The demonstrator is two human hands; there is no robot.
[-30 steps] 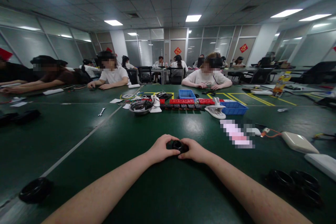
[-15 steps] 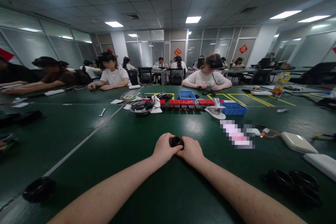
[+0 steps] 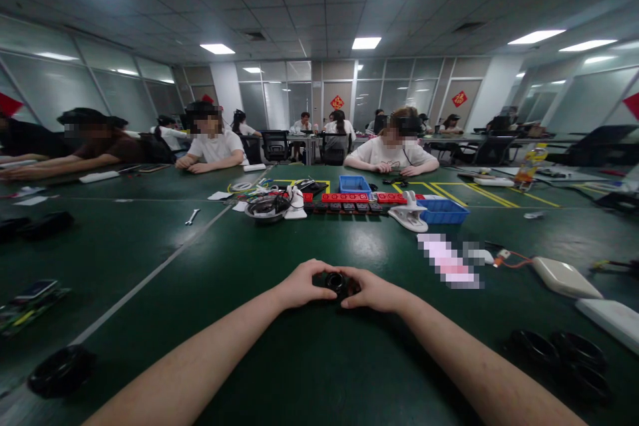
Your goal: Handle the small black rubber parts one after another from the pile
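Note:
A small glossy black ring-shaped piece (image 3: 335,281) with a round opening in its top is between my hands, just above or on the green table; which one I cannot tell. My left hand (image 3: 303,285) curves round its left side, the thumb along the near face and the fingers behind. From the right, my right hand (image 3: 375,289) holds it with fingers over the far edge and the thumb low in front. The piece's underside is hidden.
Several similar black rings (image 3: 579,350) lie at the near right, another black ring (image 3: 62,371) at the near left. A circuit board (image 3: 32,305) is at left. Beyond stand red power strips (image 3: 344,198), a white clip stand (image 3: 410,216) and a blue bin (image 3: 444,212). People sit opposite.
My hands have opened wider round the black piece and moved slightly nearer, their thumbs now apart. More of the piece shows. The view has shifted a little.

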